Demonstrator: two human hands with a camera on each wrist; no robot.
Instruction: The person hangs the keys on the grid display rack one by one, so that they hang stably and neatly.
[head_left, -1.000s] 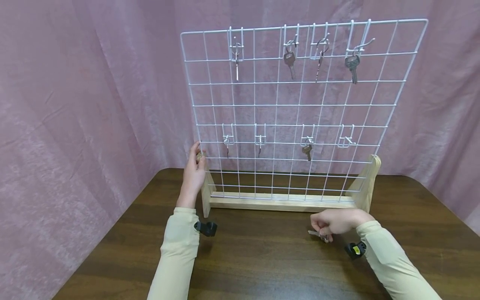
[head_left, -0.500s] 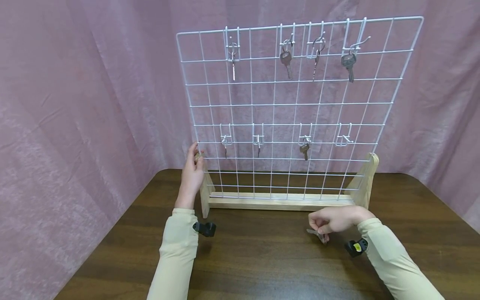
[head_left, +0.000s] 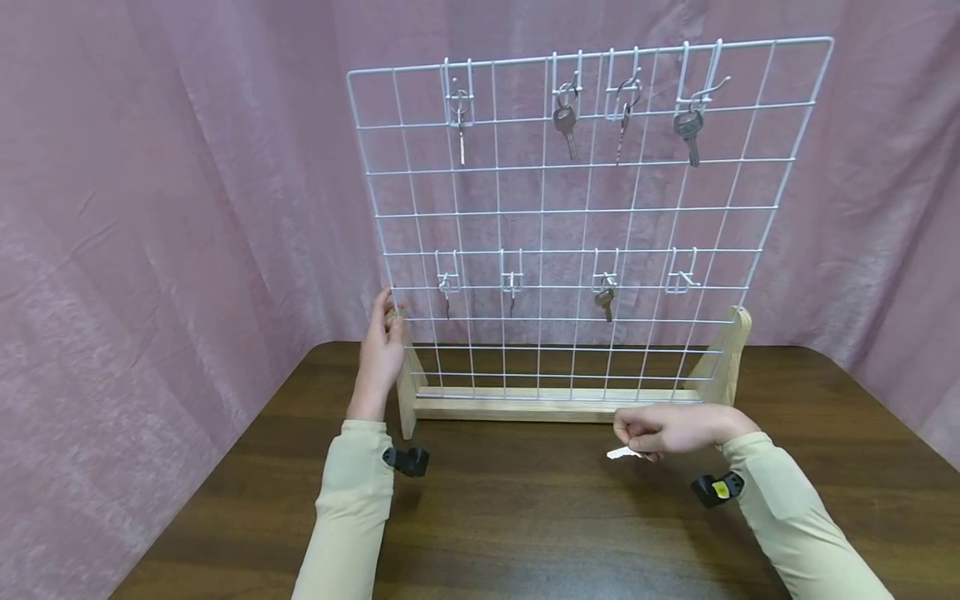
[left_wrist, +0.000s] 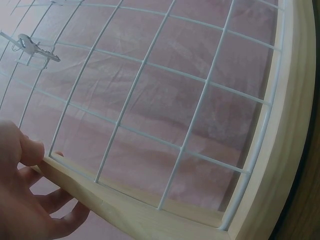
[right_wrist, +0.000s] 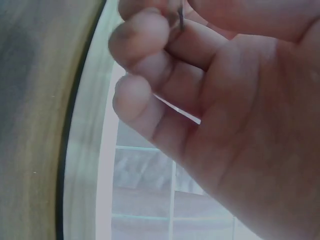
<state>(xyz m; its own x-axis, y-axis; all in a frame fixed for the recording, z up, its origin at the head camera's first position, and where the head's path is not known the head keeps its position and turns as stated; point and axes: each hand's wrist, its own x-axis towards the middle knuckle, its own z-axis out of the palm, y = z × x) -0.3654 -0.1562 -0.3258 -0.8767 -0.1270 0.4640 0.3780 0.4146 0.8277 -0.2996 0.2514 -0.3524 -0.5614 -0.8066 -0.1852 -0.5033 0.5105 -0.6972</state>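
A white wire grid (head_left: 542,212) stands in a light wooden base (head_left: 525,409) on the table. My left hand (head_left: 381,354) grips the stand's left wooden side post (head_left: 409,392); in the left wrist view the thumb lies on one side of the post (left_wrist: 100,200) and fingers curl round the other. In front of the base's right part, my right hand (head_left: 678,427) pinches a silver key (head_left: 621,453) just above the table. The blade points left, and the fingers hide its head. Curled fingers fill the right wrist view, where only a dark sliver shows between the fingertips.
Several keys on rings hang from white hooks along the grid's top row, one key (head_left: 565,121) near the middle. Lower hooks carry more, including a brass-toned key (head_left: 604,302). A white hook (head_left: 681,282) sits at lower right. Behind hangs a pink curtain (head_left: 187,250); below is the brown table (head_left: 487,517).
My right hand has risen slightly, lifting the key, whose blade now shows more clearly to the left of the fingers. My left hand keeps its grip on the post. The head view has shifted slightly.
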